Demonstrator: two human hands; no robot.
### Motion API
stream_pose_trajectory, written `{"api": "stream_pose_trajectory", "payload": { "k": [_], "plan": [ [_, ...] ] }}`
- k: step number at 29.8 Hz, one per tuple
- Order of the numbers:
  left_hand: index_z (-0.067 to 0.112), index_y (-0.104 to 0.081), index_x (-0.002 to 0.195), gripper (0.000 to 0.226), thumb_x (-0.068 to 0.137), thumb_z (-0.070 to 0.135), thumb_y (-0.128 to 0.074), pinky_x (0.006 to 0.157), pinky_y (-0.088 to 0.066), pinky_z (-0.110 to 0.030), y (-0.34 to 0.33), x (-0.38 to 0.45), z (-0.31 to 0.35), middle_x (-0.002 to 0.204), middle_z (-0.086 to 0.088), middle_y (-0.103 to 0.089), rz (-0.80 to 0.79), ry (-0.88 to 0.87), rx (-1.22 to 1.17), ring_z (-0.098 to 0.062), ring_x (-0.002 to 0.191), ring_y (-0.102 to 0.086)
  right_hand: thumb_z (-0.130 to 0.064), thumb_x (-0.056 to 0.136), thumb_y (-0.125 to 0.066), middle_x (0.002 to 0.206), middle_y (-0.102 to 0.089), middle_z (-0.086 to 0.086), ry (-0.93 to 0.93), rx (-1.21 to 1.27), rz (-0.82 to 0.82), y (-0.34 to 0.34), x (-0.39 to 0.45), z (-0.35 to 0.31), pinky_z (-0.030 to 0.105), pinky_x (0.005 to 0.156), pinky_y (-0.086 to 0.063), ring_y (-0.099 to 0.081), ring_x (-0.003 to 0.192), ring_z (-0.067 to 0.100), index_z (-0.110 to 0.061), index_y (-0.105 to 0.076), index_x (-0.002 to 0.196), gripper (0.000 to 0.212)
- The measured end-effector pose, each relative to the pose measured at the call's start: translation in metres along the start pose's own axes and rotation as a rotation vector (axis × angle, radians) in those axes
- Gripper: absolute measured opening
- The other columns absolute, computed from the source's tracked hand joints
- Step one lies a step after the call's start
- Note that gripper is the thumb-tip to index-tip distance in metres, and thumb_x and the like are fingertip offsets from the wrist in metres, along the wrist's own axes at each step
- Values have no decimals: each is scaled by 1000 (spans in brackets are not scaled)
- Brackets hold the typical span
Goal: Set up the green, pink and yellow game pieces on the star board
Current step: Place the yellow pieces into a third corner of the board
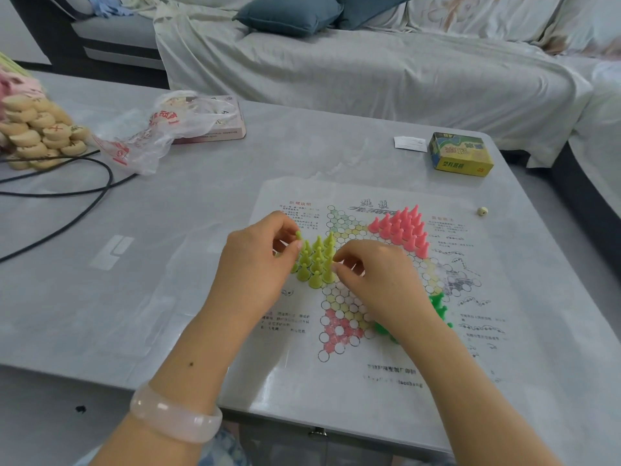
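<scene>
pinching one yellow piece [298,234] between thumb and forefinger, your left hand [258,264] holds it just above the far-left edge of the yellow cluster [316,260], probably to seat it on the last open circle of that star point. your right hand [376,280] has its fingers curled narrow at the cluster's right edge, fingertips touching a standing piece, likely to steady or straighten it; whether it truly grips one, i cannot tell. the paper star board [339,307] lies flat on the grey table [201,210] in front of you. about ten yellow pieces stand packed in a triangle left of centre. the pink pieces [401,228], roughly fifteen, fill the far-right point. the green pieces [438,312] sit at the near right, mostly hidden behind your right wrist, so they cannot be counted. one small die [482,211] rests beyond the board's right edge.
</scene>
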State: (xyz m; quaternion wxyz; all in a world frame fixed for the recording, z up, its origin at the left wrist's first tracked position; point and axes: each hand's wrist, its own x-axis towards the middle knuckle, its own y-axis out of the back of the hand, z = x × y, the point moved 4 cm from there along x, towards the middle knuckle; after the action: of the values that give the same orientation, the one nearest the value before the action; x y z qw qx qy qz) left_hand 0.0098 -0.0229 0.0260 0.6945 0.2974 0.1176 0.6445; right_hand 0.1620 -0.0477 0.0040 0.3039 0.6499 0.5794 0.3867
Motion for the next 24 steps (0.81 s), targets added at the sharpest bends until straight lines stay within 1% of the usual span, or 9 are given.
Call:
{"api": "stream_pose_trajectory", "payload": {
  "k": [1, 3, 5, 8, 11, 14, 17, 20, 24],
  "plan": [
    [21, -59, 89, 10, 82, 15, -64, 67, -43, -9, -2, -1, 2, 77, 12, -61, -20, -23, 27, -8, 72, -58, -26, 84, -58, 80, -65, -6, 24, 71, 28, 3, 0, -3, 32, 72, -52, -59, 76, 11, -20, -66, 91, 12],
    [18, -56, 91, 15, 80, 18, -67, 70, -45, -15, -6, -3, 4, 82, 6, -63, -55, -50, 43, -11, 76, -59, -24, 82, -62, 78, -67, -6, 53, 217, 64, 7, -2, -11, 26, 71, -52, -61, 74, 8, -20, -67, 92, 12],
    [21, -50, 85, 19, 79, 21, -68, 67, -45, -13, -8, -5, 6, 83, 5, -64, -73, -65, 38, -9, 77, -60, -21, 81, -64, 79, -67, -6, 70, 305, 71, 8, -3, -16, 20, 70, -51, -62, 75, 6, -19, -67, 95, 14],
    [27, -39, 74, 29, 79, 22, -67, 67, -44, -15, -9, -6, 9, 83, 5, -64, -83, -88, 44, -5, 77, -59, -17, 82, -63, 80, -69, -6, 77, 358, 59, 7, -3, -19, 19, 70, -50, -62, 75, 5, -17, -68, 91, 11],
    [29, -35, 70, 33, 79, 24, -67, 68, -44, -16, -9, -7, 11, 84, 5, -64, -89, -99, 25, -3, 78, -58, -16, 82, -62, 74, -65, -14, 64, 425, 54, 7, -3, -17, 17, 67, -49, -60, 75, 3, -17, -69, 87, 8],
    [28, -36, 69, 34, 77, 26, -69, 69, -43, -11, -8, -7, 11, 81, 9, -64, -78, -88, -21, -2, 77, -59, -16, 83, -63, 78, -64, -17, 68, 488, 39, 10, -3, -15, 15, 68, -50, -61, 77, 2, -18, -69, 89, 9],
    [19, -39, 72, 32, 77, 22, -71, 65, -44, -7, -8, -7, 10, 79, 11, -65, -83, -54, -64, -3, 75, -61, -17, 83, -63, 86, -65, -17, 82, 514, 4, 12, -4, -13, 16, 74, -51, -62, 83, 2, -20, -68, 94, 13],
    [19, -39, 70, 31, 79, 18, -69, 62, -42, -2, -8, -7, 10, 79, 12, -66, -95, -33, -109, -1, 77, -63, -12, 84, -61, 87, -65, -18, 71, 560, -4, 13, -4, -11, 18, 76, -52, -63, 84, 1, -19, -68, 97, 16],
    [24, -37, 65, 35, 79, 17, -69, 61, -43, -2, -9, -8, 12, 82, 9, -68, -112, -21, -164, -1, 78, -65, -10, 83, -62, 87, -67, -13, 52, 604, 12, 15, -5, -10, 20, 76, -53, -64, 83, 3, -26, -66, 88, 16]
  ]
}}
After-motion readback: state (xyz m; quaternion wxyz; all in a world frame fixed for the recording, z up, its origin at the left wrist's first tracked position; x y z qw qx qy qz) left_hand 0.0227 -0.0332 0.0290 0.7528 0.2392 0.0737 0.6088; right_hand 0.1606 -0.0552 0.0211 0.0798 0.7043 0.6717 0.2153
